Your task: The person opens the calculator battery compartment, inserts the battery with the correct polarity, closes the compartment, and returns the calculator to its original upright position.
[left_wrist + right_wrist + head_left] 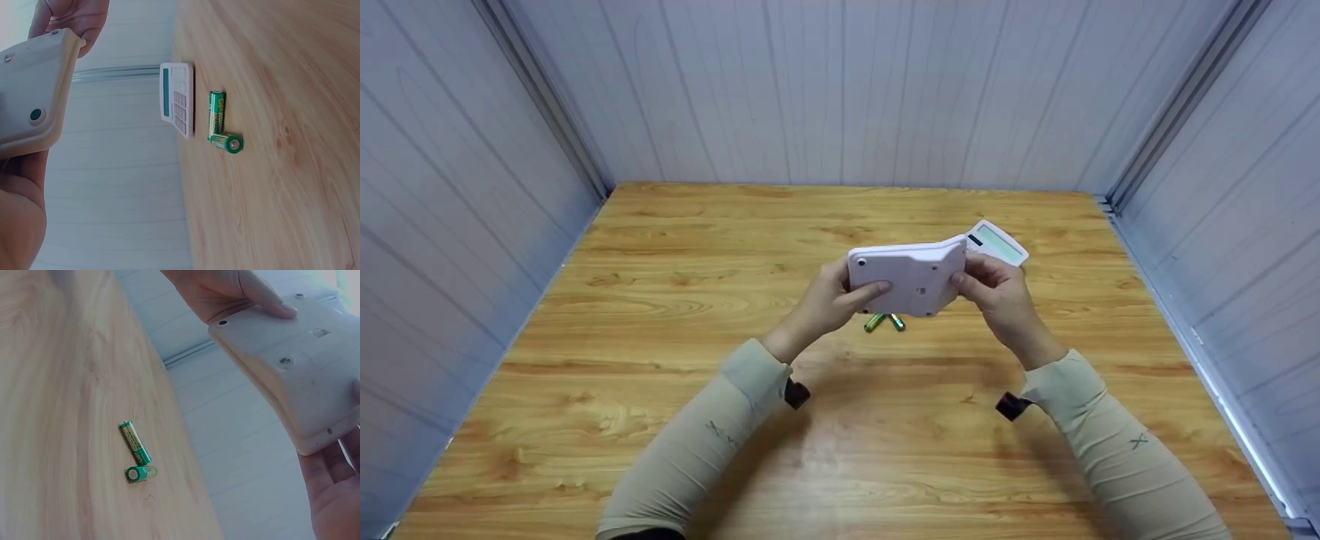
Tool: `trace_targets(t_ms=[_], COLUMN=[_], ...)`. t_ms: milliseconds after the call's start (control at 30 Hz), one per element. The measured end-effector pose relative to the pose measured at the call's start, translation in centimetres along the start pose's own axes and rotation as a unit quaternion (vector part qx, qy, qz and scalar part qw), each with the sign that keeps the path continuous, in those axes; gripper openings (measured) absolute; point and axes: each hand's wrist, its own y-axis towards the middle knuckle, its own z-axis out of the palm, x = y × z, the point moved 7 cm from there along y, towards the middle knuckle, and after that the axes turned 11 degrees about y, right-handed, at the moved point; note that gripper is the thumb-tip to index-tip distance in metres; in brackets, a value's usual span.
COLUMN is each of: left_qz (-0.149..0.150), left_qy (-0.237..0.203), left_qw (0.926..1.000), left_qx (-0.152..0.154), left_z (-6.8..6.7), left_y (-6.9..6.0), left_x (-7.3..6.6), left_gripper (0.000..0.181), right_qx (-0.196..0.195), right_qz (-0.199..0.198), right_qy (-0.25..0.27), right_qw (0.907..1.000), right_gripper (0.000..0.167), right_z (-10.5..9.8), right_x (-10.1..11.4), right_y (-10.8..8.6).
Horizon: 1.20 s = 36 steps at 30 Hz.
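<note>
Raised above the table is a white calculator-shaped device (907,277), its back with dark round feet and screws turned toward me; its front is hidden. My left hand (834,298) grips its left end, thumb lying across the back. At the right end, my right hand (999,298) pinches the edge between thumb and fingers. Two green AA-type batteries (216,112) lie on the table below, touching at an angle. A white calculator (997,244) with a grey-green display lies face up behind my right hand, partly covered in the head view.
The wood-grain table (660,300) is bounded by pale panel walls (840,90) at the back and both sides. A small black wrist device (796,393) sits under the left cuff, another (1012,406) by the right one.
</note>
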Motion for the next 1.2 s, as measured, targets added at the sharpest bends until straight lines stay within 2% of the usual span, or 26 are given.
trace_targets(t_ms=[267,400,767,900,1033,1200], left_qz=[-0.045,-0.070,-0.145,-0.165,-0.177,-0.189], left_qy=[-0.041,-0.058,-0.111,-0.126,-0.148,-0.159], left_qw=[0.9978,0.9951,0.9816,0.9764,0.9713,0.9673], left_qx=[-0.026,-0.038,-0.056,-0.057,-0.059,-0.056], left_z=[-0.2,-0.2,0.2,0.5,0.7,1.1], left_y=[0.2,0.1,-0.1,-0.2,-0.2,-0.2], left_x=[1.0,1.5,2.7,3.3,3.9,4.4], left_gripper=[0.040,0.038,0.039,0.037,0.034,0.032], right_qx=[-0.047,-0.068,-0.121,-0.126,-0.134,-0.151], right_qz=[0.040,0.059,0.100,0.112,0.103,0.060], right_qy=[-0.017,-0.008,0.002,-0.016,-0.044,-0.066], right_qw=[0.9980,0.9959,0.9877,0.9856,0.9846,0.9844], right_gripper=[0.025,0.022,0.014,0.013,0.019,0.032], right_z=[-0.1,0.0,0.1,-0.1,-0.1,0.1], right_x=[-0.8,-1.4,-2.8,-3.1,-3.1,-2.6], right_y=[-0.1,-0.1,-0.1,-0.3,-0.4,-0.3])
